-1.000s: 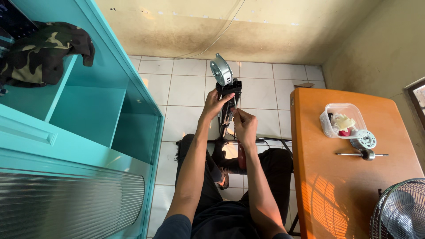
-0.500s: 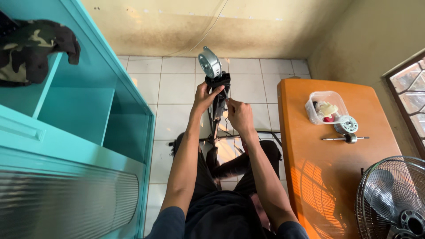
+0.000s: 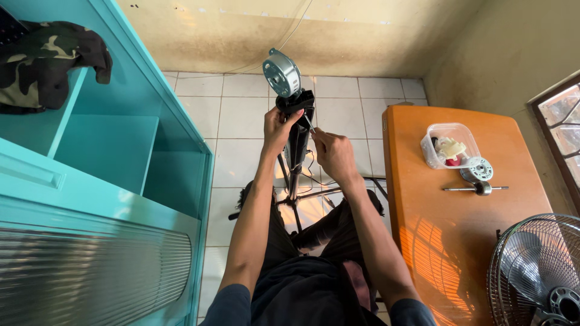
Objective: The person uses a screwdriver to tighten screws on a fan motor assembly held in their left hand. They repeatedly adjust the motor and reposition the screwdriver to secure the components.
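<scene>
Head view: fan motor head, top centre of frame, gripped and worked on with a screwdriver.
Left hand stays wrapped around the black motor housing; right hand has risen, its thin screwdriver tip now at the housing, beneath the round silver motor.

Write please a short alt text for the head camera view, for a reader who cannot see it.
Seen from above, a seated person's left hand grips the black neck of a fan stand topped by a round metal motor, while the right hand holds a thin screwdriver to it. An orange table at right holds a clear plastic container.
</scene>
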